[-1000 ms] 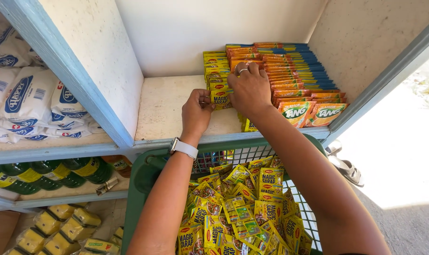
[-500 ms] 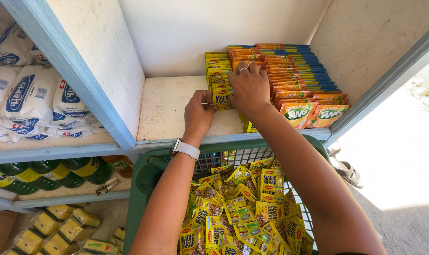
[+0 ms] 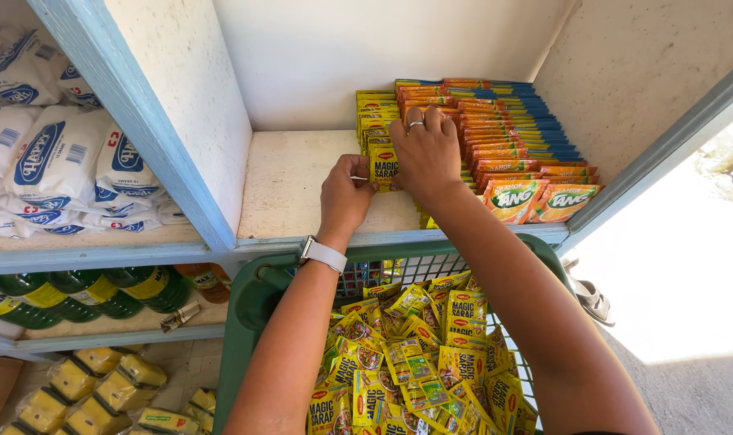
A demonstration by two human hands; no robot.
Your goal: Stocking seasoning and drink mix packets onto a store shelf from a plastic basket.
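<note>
A row of small yellow seasoning sachets stands upright on the white shelf. My left hand, a white watch at its wrist, pinches the front yellow sachet of that row. My right hand, with a ring on one finger, lies over the top of the same row and presses on it. Below the shelf, a green plastic basket holds several loose yellow sachets.
Rows of orange drink-powder sachets fill the shelf's right side. White and blue bags are stacked in the left compartment. Green bottles and yellow packets sit on lower shelves. A sandal lies on the floor at right.
Both hands have stayed at the yellow row; my left hand shifted slightly toward the front sachet and now pinches it.
</note>
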